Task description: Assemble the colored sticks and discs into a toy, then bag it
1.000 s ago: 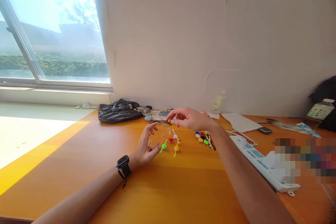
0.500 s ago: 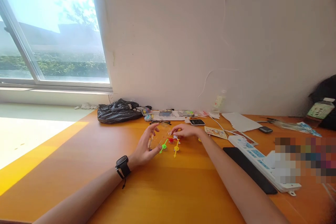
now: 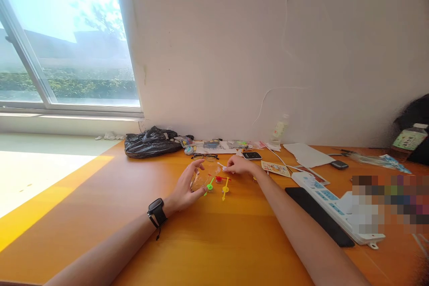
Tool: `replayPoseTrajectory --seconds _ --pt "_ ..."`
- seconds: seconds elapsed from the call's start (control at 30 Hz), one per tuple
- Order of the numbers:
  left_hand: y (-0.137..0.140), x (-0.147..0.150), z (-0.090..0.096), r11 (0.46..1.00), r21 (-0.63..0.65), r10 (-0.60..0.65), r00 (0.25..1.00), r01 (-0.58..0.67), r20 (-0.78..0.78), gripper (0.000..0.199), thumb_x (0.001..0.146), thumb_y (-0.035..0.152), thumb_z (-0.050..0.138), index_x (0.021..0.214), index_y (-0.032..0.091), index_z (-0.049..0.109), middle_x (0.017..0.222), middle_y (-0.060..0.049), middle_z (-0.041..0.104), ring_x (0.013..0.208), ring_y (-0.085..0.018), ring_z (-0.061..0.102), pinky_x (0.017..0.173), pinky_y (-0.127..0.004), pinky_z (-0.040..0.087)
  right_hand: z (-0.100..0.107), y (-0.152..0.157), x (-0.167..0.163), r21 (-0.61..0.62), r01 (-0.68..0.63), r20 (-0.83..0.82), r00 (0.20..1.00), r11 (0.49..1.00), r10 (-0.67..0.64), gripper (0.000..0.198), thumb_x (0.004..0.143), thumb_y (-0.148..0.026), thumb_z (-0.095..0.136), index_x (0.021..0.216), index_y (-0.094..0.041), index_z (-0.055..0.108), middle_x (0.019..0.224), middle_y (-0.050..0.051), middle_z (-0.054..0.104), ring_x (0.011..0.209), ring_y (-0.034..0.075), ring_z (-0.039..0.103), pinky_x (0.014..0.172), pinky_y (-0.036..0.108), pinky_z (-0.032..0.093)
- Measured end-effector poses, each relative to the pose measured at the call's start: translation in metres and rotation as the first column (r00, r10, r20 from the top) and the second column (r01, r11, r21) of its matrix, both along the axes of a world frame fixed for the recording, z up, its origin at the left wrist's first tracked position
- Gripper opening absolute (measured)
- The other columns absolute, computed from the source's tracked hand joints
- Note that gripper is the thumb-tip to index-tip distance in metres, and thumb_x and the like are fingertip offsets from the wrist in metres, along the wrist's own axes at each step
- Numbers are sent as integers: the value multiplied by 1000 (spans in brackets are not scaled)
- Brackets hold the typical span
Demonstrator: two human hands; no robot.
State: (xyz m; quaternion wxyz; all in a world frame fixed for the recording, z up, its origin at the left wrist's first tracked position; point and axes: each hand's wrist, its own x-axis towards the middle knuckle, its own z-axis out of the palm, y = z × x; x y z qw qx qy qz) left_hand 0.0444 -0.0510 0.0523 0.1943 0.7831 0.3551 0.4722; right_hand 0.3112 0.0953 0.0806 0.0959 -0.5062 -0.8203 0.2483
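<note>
My left hand (image 3: 188, 186) lies on the wooden table, thumb and fingers apart in a curve. Something clear, like thin plastic (image 3: 200, 179), shows inside that curve; I cannot tell if the hand presses on it. By the thumb tip is a green arrow-shaped spinner (image 3: 210, 186). Right of it lie a red arrow piece (image 3: 219, 179) and a yellow arrow spinner (image 3: 225, 190), both on small round bases. My right hand (image 3: 237, 165) is closed in a pinch on a small white arrow-like piece (image 3: 221, 167), just behind the red one.
Behind my hands are eyeglasses (image 3: 205, 157), a black plastic bag (image 3: 152, 142) and a black-screened device (image 3: 251, 156). To the right are a printed card (image 3: 275, 169), a white power strip (image 3: 335, 208), a black slab (image 3: 315, 216), paper (image 3: 311, 156) and a bottle (image 3: 279, 129).
My right hand has shifted slightly right, and its fingers have drawn into a pinch, with the white piece now visible at their tips. My left hand stays nearly in place.
</note>
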Motion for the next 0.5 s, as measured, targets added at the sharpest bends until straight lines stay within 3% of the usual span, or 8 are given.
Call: replayPoseTrajectory --seconds 0.17,0.33,0.5 --pt "-1 0 1 1000 4 6 1000 -6 11 67 95 46 63 153 23 39 131 -13 56 120 -31 54 108 -49 41 21 2 4 120 37 -165 986 992 -17 42 87 -56 66 82 -14 73 63 3 64 60 15 56 59 25 40" --pt "-1 0 2 1000 -17 14 1000 -14 16 68 94 45 64 153 23 38 132 -13 56 121 -31 53 108 -49 40 72 -15 13 218 66 -291 957 974 0 47 91 -61 61 102 -18 75 75 2 65 62 14 51 57 25 38" --pt "-3 3 2 999 -45 -4 999 6 46 69 94 46 63 154 22 38 130 -14 55 117 -31 54 107 -50 41 122 -63 10 246 -172 -308 919 954 245 43 86 -60 70 95 -19 80 73 1 65 62 14 49 55 27 35"
